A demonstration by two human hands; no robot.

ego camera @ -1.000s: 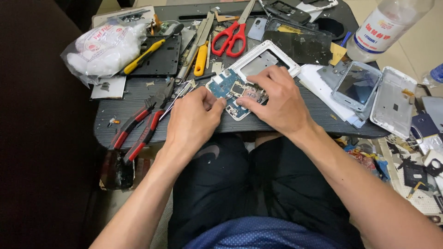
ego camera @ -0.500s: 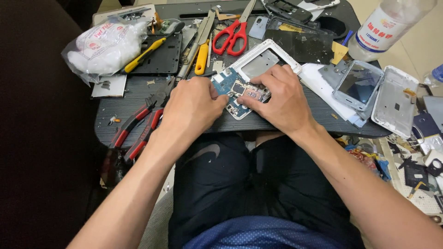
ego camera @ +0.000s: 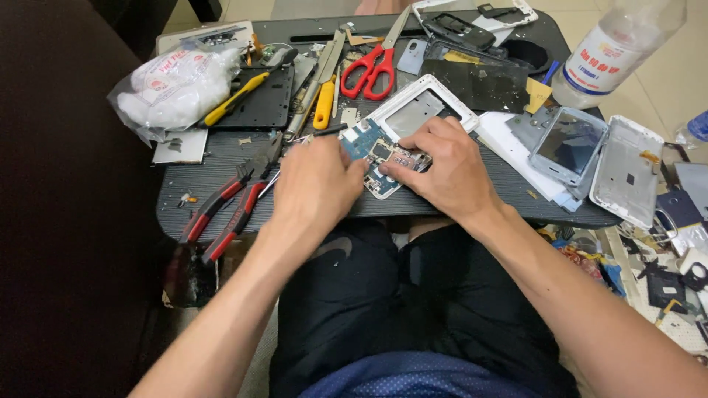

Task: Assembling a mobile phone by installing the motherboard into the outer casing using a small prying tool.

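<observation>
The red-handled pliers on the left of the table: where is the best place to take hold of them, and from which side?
Probably grip the red-handled pliers by both handles, coming from the near left edge of the table. The handles point toward that edge and lie free, while the jaw end lies close by the left hand.

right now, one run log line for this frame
left hand: touching blue phone circuit board | right hand: pressing board | red-handled pliers: idle, left

Even indoor light, soft shadows, left side dark, slight motion blur.
</observation>
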